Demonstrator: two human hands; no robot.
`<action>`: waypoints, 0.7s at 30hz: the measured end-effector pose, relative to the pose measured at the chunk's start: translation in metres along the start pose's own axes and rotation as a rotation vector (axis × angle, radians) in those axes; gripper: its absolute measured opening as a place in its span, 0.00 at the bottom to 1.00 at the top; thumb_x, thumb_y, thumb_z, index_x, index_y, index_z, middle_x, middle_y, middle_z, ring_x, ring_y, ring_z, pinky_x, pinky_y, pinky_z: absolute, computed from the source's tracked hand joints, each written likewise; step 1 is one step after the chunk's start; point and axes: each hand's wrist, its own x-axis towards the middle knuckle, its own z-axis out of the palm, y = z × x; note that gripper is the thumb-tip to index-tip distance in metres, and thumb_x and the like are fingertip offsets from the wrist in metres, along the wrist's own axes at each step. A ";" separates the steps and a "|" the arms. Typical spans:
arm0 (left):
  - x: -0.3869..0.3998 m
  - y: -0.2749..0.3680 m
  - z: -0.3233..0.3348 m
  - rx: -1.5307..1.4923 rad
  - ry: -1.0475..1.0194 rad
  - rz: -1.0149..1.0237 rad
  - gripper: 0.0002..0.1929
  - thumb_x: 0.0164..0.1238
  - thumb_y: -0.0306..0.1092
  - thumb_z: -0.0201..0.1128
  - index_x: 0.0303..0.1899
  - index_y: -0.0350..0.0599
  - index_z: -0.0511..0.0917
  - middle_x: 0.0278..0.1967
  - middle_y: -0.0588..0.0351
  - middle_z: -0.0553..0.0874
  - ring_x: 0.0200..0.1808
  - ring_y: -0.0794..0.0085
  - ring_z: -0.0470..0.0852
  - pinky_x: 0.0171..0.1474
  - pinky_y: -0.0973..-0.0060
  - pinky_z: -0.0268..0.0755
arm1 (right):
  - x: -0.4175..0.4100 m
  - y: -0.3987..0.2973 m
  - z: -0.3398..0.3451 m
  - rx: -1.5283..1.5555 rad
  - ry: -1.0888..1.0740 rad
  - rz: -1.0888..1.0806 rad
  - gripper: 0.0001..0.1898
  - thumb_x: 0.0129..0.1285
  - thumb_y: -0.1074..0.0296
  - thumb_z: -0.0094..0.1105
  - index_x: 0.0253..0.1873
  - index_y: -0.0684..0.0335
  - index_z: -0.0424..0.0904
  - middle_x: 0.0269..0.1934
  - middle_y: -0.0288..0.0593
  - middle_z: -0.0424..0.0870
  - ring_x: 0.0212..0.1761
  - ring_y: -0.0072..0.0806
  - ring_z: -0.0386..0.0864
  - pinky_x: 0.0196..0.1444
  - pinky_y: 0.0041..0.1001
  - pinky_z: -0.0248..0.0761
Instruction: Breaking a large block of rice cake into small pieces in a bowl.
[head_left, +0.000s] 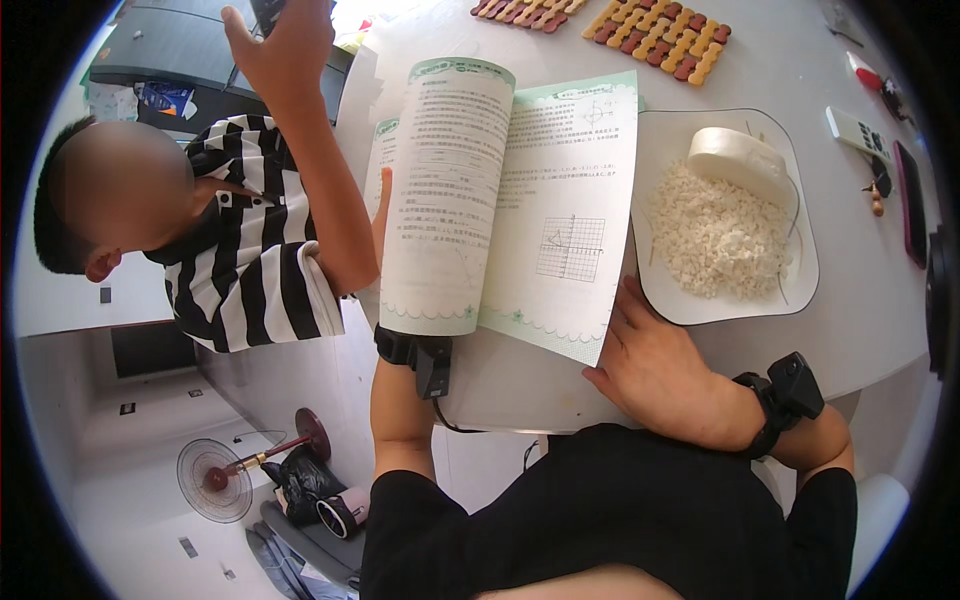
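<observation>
A printed workbook with green page borders lies spread before me, its left page curling up. On the right page is a small grid graph. My left hand is mostly hidden behind the curled page, with one finger showing along its outer edge; it holds the book from that side. My right hand is at the lower right corner of the right page. Some of its fingers go behind the page edge, so their grip is hidden. Right above this hand is a white plate heaped with white crumbly pieces.
A white round block rests on the plate. Rows of bone-shaped brown and yellow pieces are at the table's far side. A remote control and phone lie right. Another person's raised arm is left. A fan stands behind.
</observation>
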 end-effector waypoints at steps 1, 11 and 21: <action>0.000 0.001 -0.001 0.008 0.019 0.009 0.39 0.79 0.64 0.51 0.73 0.35 0.66 0.63 0.36 0.80 0.56 0.50 0.87 0.54 0.55 0.85 | 0.000 0.000 0.000 0.000 0.000 0.000 0.28 0.60 0.62 0.69 0.60 0.77 0.75 0.63 0.58 0.78 0.77 0.52 0.62 0.78 0.48 0.59; 0.023 -0.009 -0.026 -0.152 -0.769 0.274 0.39 0.80 0.67 0.45 0.75 0.43 0.63 0.70 0.40 0.73 0.68 0.50 0.76 0.67 0.52 0.72 | 0.002 -0.001 -0.002 0.023 -0.011 -0.007 0.31 0.61 0.63 0.68 0.65 0.76 0.71 0.66 0.59 0.76 0.76 0.53 0.63 0.78 0.48 0.59; -0.057 -0.041 0.088 1.911 -0.507 0.205 0.63 0.48 0.67 0.78 0.80 0.41 0.54 0.81 0.41 0.57 0.83 0.47 0.52 0.81 0.46 0.36 | 0.005 0.000 -0.003 0.050 0.059 0.041 0.47 0.61 0.66 0.68 0.81 0.65 0.50 0.68 0.57 0.74 0.74 0.56 0.67 0.74 0.48 0.66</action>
